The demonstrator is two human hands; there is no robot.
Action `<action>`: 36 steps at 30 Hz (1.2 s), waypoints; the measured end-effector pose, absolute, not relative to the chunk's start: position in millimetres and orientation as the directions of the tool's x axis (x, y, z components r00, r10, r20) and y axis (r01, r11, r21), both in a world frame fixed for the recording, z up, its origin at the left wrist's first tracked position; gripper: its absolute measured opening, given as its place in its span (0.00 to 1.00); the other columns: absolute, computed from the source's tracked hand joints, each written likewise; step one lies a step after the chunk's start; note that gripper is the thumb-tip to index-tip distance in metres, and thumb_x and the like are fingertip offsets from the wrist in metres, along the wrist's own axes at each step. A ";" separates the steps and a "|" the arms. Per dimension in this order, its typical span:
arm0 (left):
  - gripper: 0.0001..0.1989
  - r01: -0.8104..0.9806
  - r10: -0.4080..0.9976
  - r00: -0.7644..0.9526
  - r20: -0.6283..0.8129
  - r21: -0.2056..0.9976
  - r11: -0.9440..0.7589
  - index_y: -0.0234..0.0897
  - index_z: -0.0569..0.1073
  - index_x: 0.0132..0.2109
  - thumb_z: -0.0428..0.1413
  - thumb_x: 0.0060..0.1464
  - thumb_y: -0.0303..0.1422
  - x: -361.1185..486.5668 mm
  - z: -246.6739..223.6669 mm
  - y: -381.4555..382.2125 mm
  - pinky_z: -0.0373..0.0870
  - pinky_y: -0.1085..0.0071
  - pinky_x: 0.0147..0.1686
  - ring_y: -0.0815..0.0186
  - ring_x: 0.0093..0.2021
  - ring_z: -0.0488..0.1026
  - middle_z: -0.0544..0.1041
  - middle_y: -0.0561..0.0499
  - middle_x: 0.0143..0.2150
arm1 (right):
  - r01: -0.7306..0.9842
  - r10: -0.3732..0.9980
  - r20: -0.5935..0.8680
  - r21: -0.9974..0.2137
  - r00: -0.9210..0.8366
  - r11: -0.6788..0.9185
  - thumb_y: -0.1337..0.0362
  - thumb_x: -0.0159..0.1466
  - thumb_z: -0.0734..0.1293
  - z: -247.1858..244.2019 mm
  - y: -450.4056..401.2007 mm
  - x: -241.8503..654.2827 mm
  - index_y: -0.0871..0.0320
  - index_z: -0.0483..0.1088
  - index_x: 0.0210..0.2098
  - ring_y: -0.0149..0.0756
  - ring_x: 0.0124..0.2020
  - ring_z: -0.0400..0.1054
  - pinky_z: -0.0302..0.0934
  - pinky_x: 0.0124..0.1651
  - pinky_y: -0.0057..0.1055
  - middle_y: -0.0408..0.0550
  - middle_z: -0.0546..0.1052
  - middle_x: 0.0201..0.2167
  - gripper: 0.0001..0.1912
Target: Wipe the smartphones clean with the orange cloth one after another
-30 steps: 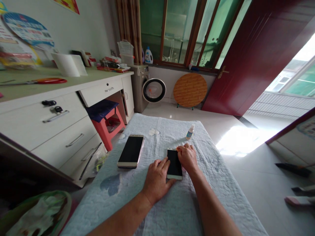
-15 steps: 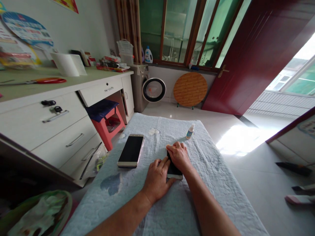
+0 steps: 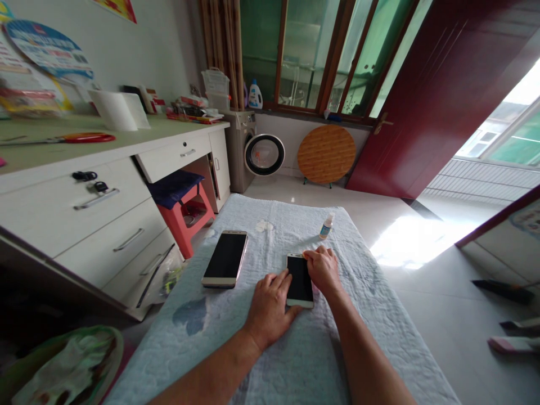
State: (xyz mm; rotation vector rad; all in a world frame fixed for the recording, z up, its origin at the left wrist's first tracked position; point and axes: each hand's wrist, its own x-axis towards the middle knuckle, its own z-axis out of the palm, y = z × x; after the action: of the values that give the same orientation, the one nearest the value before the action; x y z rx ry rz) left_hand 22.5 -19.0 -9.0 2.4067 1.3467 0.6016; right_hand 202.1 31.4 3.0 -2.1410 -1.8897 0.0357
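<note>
A white-framed smartphone [image 3: 300, 279] lies flat, dark screen up, on the light blue quilted cover. My left hand [image 3: 270, 304] steadies it, fingertips over its left edge and thumb at its bottom edge. At the phone's upper right corner is my right hand [image 3: 324, 269], its fingers closed. A small orange edge [image 3: 306, 255] shows at those fingertips; what kind of thing it is I cannot make out. To the left lies a larger gold-framed smartphone [image 3: 225, 259], also screen up. A small spray bottle [image 3: 326, 226] with a white cap stands beyond my right hand.
The quilted cover [image 3: 202, 360] spreads over the surface before me. Left of it are a pink stool [image 3: 185, 216], a white drawer desk [image 3: 105, 197] and a bin [image 3: 113, 365]. A washing machine [image 3: 241, 152] with its door open and a round wooden tabletop [image 3: 327, 153] stand behind.
My right hand has slid right, from across the phone's upper screen to its upper right corner, baring most of the screen. My left hand and the other things have stayed put.
</note>
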 end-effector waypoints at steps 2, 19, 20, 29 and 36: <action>0.32 0.724 0.860 0.468 0.202 0.470 -0.505 0.39 0.65 0.61 0.58 0.52 0.46 22.5 -8.7 -19.2 0.60 0.54 0.56 0.50 0.57 0.63 0.66 0.45 0.62 | 0.967 0.971 0.178 -0.227 0.159 -0.117 0.64 0.66 0.60 2.5 30.5 203.3 0.49 0.78 0.39 0.40 0.39 0.57 0.47 0.41 0.34 0.49 0.69 0.35 0.14; 0.31 0.724 0.854 0.478 0.205 0.458 -0.515 0.36 0.65 0.60 0.55 0.55 0.50 22.8 -5.2 -20.5 0.62 0.55 0.53 0.52 0.53 0.65 0.67 0.43 0.62 | 0.968 0.977 0.208 -0.228 -0.056 0.104 0.58 0.68 0.58 1.2 32.3 173.2 0.46 0.74 0.40 0.39 0.43 0.56 0.47 0.44 0.32 0.47 0.67 0.40 0.12; 0.31 0.725 0.855 0.476 0.208 0.457 -0.515 0.37 0.65 0.60 0.55 0.55 0.51 22.8 -5.5 -20.5 0.62 0.55 0.53 0.52 0.53 0.65 0.67 0.43 0.62 | 0.967 0.975 0.214 -0.233 -0.055 0.105 0.58 0.68 0.58 1.0 32.4 173.6 0.46 0.74 0.40 0.39 0.43 0.56 0.47 0.44 0.32 0.47 0.67 0.40 0.12; 0.31 0.747 0.872 0.455 0.178 0.456 -0.483 0.35 0.66 0.60 0.55 0.55 0.48 25.3 -2.1 -22.1 0.60 0.56 0.55 0.51 0.56 0.64 0.67 0.44 0.62 | 0.980 0.987 0.136 -0.191 0.088 -0.062 0.62 0.68 0.58 2.3 32.0 189.5 0.45 0.76 0.43 0.39 0.43 0.56 0.46 0.43 0.33 0.49 0.68 0.39 0.14; 0.32 0.752 0.872 0.450 0.194 0.445 -0.487 0.35 0.66 0.60 0.58 0.53 0.47 25.7 -5.1 -22.4 0.59 0.56 0.56 0.51 0.56 0.63 0.66 0.45 0.62 | 0.966 0.974 0.149 -0.219 0.172 -0.137 0.66 0.63 0.61 4.3 27.8 200.9 0.49 0.77 0.39 0.40 0.42 0.57 0.46 0.42 0.34 0.49 0.69 0.37 0.13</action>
State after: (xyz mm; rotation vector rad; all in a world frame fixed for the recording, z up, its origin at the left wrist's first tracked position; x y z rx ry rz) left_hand 25.7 -22.4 -5.1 2.4102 1.3917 0.5802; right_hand 200.9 27.8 4.3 -2.1867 -1.8654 0.0422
